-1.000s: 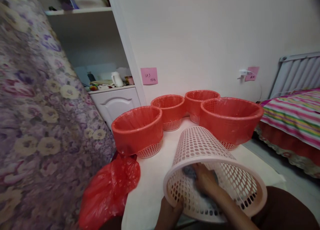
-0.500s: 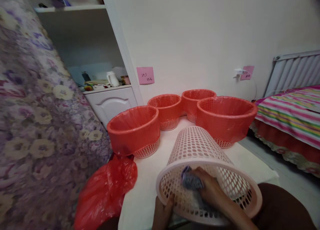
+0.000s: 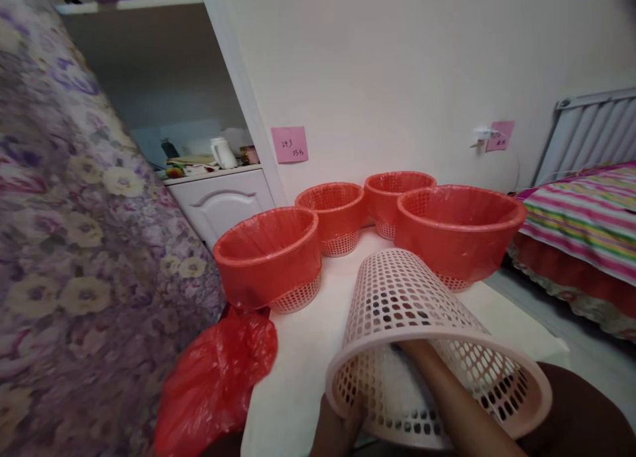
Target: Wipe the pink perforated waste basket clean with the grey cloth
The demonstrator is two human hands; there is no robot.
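Observation:
A pale pink perforated plastic wastebasket (image 3: 412, 278) lies on its side on the white-covered table (image 3: 288, 364), its mouth toward me. My left hand (image 3: 344, 420) grips its rim at the lower left, thumb inside the mouth. My right hand (image 3: 411, 348) reaches deep into the basket; its fingers are mostly hidden behind the upper wall and show only darkly through the holes. The grey-blue cloth seen in that hand a moment ago is out of clear sight inside the basket.
Several wastebaskets lined with red bags stand around the table's far side, among them a left one (image 3: 268, 258) and a right one (image 3: 460, 235). A red plastic bag (image 3: 218, 377) lies at the left edge. A floral curtain (image 3: 89, 245) hangs left; a bed (image 3: 586, 225) stands right.
My right hand has pushed the cloth from the basket's mouth deeper inside. The basket's mouth has shifted right in view, and my left hand has kept its hold on the rim.

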